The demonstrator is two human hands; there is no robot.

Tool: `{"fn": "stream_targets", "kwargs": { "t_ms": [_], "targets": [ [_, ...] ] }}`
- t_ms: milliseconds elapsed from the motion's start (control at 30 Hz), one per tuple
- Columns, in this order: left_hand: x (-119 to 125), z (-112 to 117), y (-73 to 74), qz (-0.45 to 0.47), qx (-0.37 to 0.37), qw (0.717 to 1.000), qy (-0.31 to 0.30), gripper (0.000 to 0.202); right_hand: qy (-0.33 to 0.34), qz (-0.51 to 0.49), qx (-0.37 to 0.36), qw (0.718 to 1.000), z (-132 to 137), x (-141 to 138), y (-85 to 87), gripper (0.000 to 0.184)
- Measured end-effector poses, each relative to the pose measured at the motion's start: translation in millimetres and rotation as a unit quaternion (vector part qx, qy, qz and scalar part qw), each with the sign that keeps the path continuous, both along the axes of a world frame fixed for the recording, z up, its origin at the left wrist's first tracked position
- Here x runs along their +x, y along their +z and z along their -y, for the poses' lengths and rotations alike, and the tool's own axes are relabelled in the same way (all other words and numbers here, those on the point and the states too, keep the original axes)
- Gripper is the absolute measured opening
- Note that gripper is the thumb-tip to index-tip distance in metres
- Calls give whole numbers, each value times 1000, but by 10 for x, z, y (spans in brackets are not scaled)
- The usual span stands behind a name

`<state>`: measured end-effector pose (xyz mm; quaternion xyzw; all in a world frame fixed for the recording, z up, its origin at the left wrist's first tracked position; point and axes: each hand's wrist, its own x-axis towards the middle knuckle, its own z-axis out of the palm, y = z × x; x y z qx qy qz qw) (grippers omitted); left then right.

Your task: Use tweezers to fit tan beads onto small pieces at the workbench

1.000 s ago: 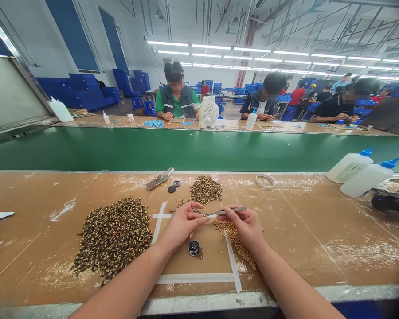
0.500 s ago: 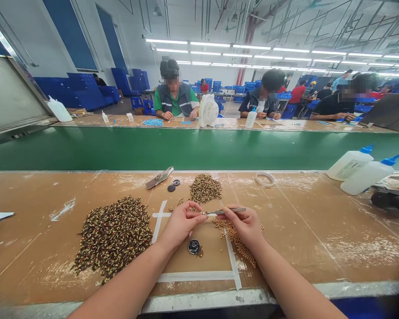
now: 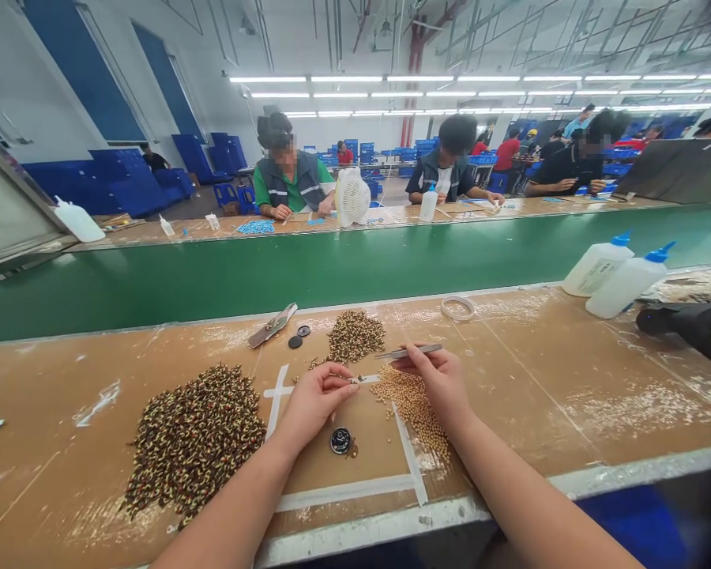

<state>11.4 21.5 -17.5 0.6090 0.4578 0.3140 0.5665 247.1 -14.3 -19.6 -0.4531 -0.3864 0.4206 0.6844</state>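
My left hand (image 3: 323, 395) pinches a tiny dark and pale piece (image 3: 357, 380) between thumb and fingertips, above the taped square. My right hand (image 3: 442, 379) is closed on metal tweezers (image 3: 408, 352), whose tips point left, apart from the piece. Under the right hand spreads a heap of small tan beads (image 3: 411, 399). A small round black dish (image 3: 340, 441) with dark, shiny contents sits below my left hand, with brown crumbs beside it. Left of my forearm lies a large pile of small dark, yellow and red pieces (image 3: 195, 438); a smaller pile of similar pieces (image 3: 355, 335) lies beyond my hands.
White tape strips (image 3: 349, 493) frame the work spot. Farther back lie black round caps (image 3: 295, 342), a flat scrap (image 3: 272, 325) and a tape ring (image 3: 458, 309). White bottles (image 3: 626, 284) stand at right near a black object (image 3: 681, 322). Co-workers sit beyond the green belt (image 3: 272, 265).
The tweezers have drawn away from the piece in my left hand, up and to the right. My view has turned slightly right. One co-worker across the belt has stretched out an arm.
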Motion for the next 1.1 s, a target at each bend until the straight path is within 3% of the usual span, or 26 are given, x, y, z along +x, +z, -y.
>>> {"fn": "stream_targets", "kwargs": {
  "t_ms": [133, 300, 400, 500, 667, 833, 967, 1100],
  "targets": [
    [-64, -68, 5, -83, 104, 991, 20, 25, -10, -12, -1, 1000, -54, -7, -25, 41],
    [0, -103, 95, -230, 223, 947, 6, 16, -5, -16, 4, 1000, -100, -18, -59, 42],
    [-23, -111, 141, -274, 268, 924, -4, 18, -12, -22, 8, 1000, -71, 6, -33, 42],
    [-185, -117, 139, -301, 319, 898, 32, 31, -30, -38, 23, 999, -35, 48, 25, 40],
    [-424, -109, 85, -374, 320, 870, 26, 55, -74, -70, 37, 994, -39, 92, 90, 39],
    [-308, -155, 23, -398, 362, 843, -6, 43, -67, -58, 45, 995, -58, 91, 59, 39],
    [-244, -270, -151, -414, 332, 848, -6, 89, -66, -61, 47, 995, -56, 90, 50, 40],
    [-200, -419, -281, -409, 321, 854, -15, 103, -63, -72, 42, 995, -63, 84, 71, 43]
  ]
}}
